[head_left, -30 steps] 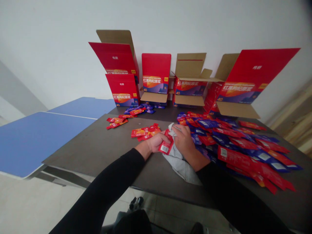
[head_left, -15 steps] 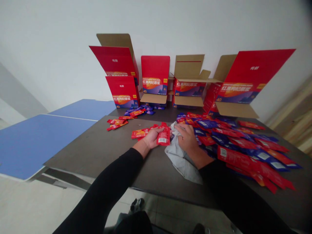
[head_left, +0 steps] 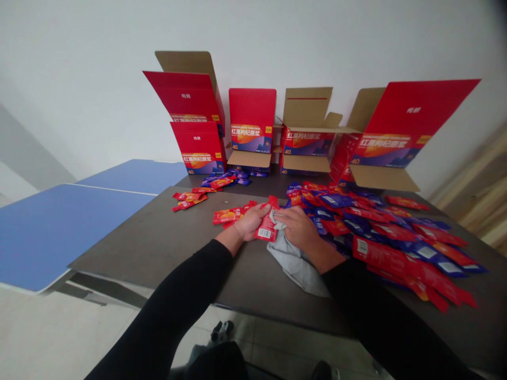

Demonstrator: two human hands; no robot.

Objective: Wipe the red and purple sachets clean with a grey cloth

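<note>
My left hand [head_left: 251, 221] is closed on the edge of a red sachet [head_left: 264, 232], whose barcode side faces up. In my right hand [head_left: 298, 228] a grey cloth [head_left: 291, 258] is bunched, and a fold of it touches the sachet's face near the upper right. The rest of the cloth trails down onto the dark table [head_left: 237, 279]. Just behind my left hand lie a few red sachets [head_left: 227, 216]. To the right of my right hand spreads a large heap of red and blue sachets [head_left: 380, 224].
Several open red cartons [head_left: 251, 134] stand along the back of the table, flaps up or hanging forward. Smaller groups of red sachets [head_left: 189, 200] and purple-blue sachets [head_left: 237, 177] lie at the back left. A blue table [head_left: 75, 221] adjoins on the left.
My right hand has moved left with the cloth, which now overlaps the sachet's face. The sachet in my left hand has tilted slightly.
</note>
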